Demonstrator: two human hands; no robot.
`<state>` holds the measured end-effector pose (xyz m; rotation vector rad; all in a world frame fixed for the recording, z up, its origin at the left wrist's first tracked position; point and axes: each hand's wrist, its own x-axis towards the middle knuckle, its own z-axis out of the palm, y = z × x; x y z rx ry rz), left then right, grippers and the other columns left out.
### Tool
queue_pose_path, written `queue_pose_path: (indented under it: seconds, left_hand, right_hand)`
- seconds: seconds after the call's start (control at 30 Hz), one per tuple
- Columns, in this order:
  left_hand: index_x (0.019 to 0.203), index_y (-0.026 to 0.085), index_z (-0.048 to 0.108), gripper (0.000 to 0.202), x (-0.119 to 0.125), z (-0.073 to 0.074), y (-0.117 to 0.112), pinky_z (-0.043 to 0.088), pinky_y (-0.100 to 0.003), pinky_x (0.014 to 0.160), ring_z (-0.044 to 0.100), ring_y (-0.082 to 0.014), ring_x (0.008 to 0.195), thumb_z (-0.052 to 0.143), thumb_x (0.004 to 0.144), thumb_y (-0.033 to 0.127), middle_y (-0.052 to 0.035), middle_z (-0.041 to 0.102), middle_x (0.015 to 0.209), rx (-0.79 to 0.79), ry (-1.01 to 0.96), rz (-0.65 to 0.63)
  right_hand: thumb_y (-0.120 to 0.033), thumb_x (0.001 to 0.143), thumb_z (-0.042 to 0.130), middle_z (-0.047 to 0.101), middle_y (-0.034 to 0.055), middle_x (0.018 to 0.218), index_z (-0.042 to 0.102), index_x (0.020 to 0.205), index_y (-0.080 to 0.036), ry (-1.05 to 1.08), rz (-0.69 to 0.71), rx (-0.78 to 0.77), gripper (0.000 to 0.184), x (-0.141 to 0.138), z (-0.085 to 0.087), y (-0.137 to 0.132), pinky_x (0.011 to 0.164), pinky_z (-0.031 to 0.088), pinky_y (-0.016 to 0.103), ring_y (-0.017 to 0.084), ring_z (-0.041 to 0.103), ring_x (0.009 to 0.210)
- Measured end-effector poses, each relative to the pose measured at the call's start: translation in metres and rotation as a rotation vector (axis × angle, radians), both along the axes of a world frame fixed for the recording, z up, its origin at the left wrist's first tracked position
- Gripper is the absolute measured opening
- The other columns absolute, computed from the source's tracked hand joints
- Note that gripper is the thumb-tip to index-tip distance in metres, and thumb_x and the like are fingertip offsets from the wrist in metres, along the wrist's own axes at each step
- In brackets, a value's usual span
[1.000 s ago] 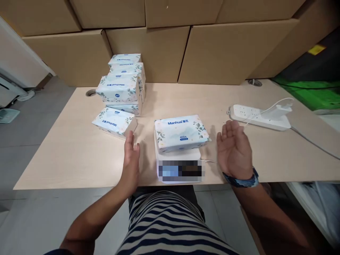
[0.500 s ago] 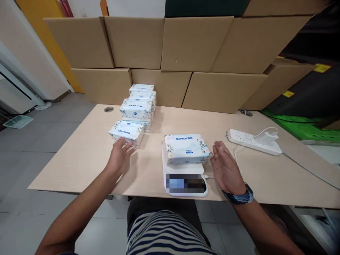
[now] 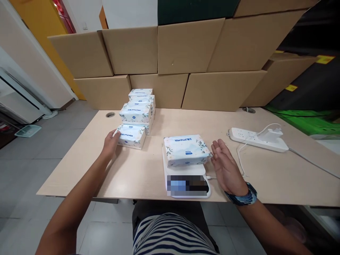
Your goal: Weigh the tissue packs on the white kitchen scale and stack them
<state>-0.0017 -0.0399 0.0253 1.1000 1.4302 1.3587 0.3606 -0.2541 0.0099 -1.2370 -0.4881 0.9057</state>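
Note:
My left hand [image 3: 109, 144] touches the left end of a white tissue pack [image 3: 131, 136] with blue lettering and leaf prints. Its fingers lie along that end and are not closed around the pack. Behind this pack stand several like tissue packs [image 3: 135, 112], stacked in a row. Another tissue pack [image 3: 187, 149] rests on a white kitchen scale [image 3: 186, 170], tilted slightly; the scale's display is blurred out. Beside the right end of that pack, my right hand [image 3: 227, 168] is open, palm turned inward, fingers stretched. Its fingertips are at or very near the pack's corner.
Cardboard boxes [image 3: 156, 90] form a wall along the back of the wooden table [image 3: 79, 166]. A white power strip [image 3: 257, 140] with a plug and cable lies on the right. A thin white cable [image 3: 240, 159] runs behind my right hand to the scale.
My left hand has moved from the front of the near pack to its left end. That pack has shifted right and turned straighter, closer to the stack. My right hand has barely moved.

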Motion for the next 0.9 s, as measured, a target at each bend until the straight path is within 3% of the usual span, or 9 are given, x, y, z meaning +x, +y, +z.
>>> queue_pose_path:
  seconds: [0.07, 0.2, 0.4, 0.53, 0.6, 0.63, 0.73, 0.8, 0.9]
  left_hand:
    - [0.129, 0.016, 0.07, 0.046, 0.004, -0.005, -0.007, 0.052, -0.053, 0.119, 0.072, -0.0336, 0.128, 0.079, 0.089, 0.036, -0.0168, 0.076, 0.131, -0.044, 0.038, -0.036]
    - [0.148, 0.02, 0.06, 0.06, 0.013, -0.011, -0.017, 0.038, -0.048, 0.132, 0.055, -0.0316, 0.152, 0.078, 0.094, 0.038, -0.0166, 0.057, 0.162, -0.052, 0.131, 0.001]
    - [0.145, 0.023, 0.061, 0.052, 0.022, -0.006, -0.022, 0.038, -0.053, 0.132, 0.056, -0.0333, 0.151, 0.074, 0.098, 0.042, -0.0183, 0.058, 0.161, -0.016, 0.213, 0.039]
    - [0.153, 0.025, 0.054, 0.073, 0.033, 0.004, -0.061, 0.011, -0.049, 0.141, 0.015, -0.0312, 0.172, 0.083, 0.089, 0.047, -0.0126, 0.02, 0.184, 0.298, 0.342, 0.025]
    - [0.157, 0.028, 0.051, 0.081, 0.044, 0.006, -0.095, 0.008, -0.05, 0.141, 0.01, -0.0317, 0.173, 0.082, 0.088, 0.056, -0.0108, 0.02, 0.184, 0.478, 0.355, -0.148]
    - [0.163, 0.031, 0.044, 0.085, 0.052, 0.005, -0.113, 0.013, -0.053, 0.141, 0.014, -0.0329, 0.172, 0.077, 0.091, 0.061, -0.0101, 0.02, 0.184, 0.442, 0.304, -0.265]
    - [0.174, 0.04, 0.018, 0.089, 0.08, 0.001, -0.155, 0.023, -0.065, 0.137, 0.023, -0.0392, 0.17, 0.055, 0.1, 0.073, -0.0065, 0.01, 0.187, 0.03, 0.134, -0.659]
    - [0.176, 0.037, 0.011, 0.092, 0.099, 0.0, -0.169, 0.02, -0.063, 0.139, 0.018, -0.0376, 0.172, 0.048, 0.101, 0.075, -0.0064, 0.011, 0.186, -0.045, 0.056, -0.854]
    - [0.176, 0.036, 0.012, 0.093, 0.111, 0.012, -0.172, 0.016, -0.049, 0.142, 0.014, -0.0294, 0.173, 0.048, 0.101, 0.076, -0.004, 0.02, 0.185, 0.16, -0.046, -0.845]
  right_hand:
    - [-0.065, 0.082, 0.082, 0.04, 0.0004, 0.178, 0.048, 0.16, -0.038, 0.015, 0.027, 0.0, 0.089, 0.0, -0.002, 0.0, 0.139, 0.025, 0.042, 0.021, 0.037, 0.165]
    - [-0.071, 0.08, 0.082, 0.049, 0.0012, 0.173, 0.054, 0.155, -0.039, 0.028, 0.088, -0.014, 0.086, -0.002, -0.006, -0.001, 0.139, 0.027, 0.047, 0.024, 0.039, 0.164]
    - [-0.066, 0.074, 0.09, 0.042, 0.0007, 0.177, 0.045, 0.162, -0.039, 0.015, 0.159, -0.028, 0.103, -0.014, -0.003, -0.013, 0.14, 0.02, 0.051, 0.026, 0.036, 0.166]
    - [-0.067, 0.072, 0.091, 0.038, 0.0017, 0.179, 0.044, 0.164, -0.038, -0.012, 0.139, 0.004, 0.107, -0.019, -0.003, -0.015, 0.141, 0.018, 0.05, 0.026, 0.033, 0.167]
    - [-0.068, 0.074, 0.09, 0.036, 0.001, 0.18, 0.046, 0.163, -0.039, -0.016, 0.089, 0.022, 0.104, -0.019, -0.005, -0.013, 0.14, 0.019, 0.05, 0.025, 0.028, 0.169]
    - [-0.068, 0.075, 0.089, 0.034, 0.0002, 0.18, 0.046, 0.163, -0.04, -0.016, 0.061, 0.028, 0.102, -0.019, -0.007, -0.011, 0.14, 0.019, 0.05, 0.025, 0.026, 0.169]
    - [-0.069, 0.081, 0.084, 0.039, 0.0005, 0.178, 0.052, 0.16, -0.039, -0.018, 0.076, 0.035, 0.091, -0.02, -0.008, -0.006, 0.139, 0.024, 0.054, 0.029, 0.031, 0.168]
    - [-0.068, 0.087, 0.079, 0.05, 0.0026, 0.172, 0.053, 0.16, -0.037, -0.05, 0.185, 0.054, 0.084, -0.026, -0.002, -0.006, 0.138, 0.025, 0.058, 0.032, 0.04, 0.164]
    - [-0.063, 0.094, 0.075, 0.053, 0.0018, 0.169, 0.042, 0.167, -0.038, -0.165, 0.278, 0.152, 0.085, -0.04, 0.022, -0.007, 0.138, 0.025, 0.06, 0.032, 0.045, 0.161]
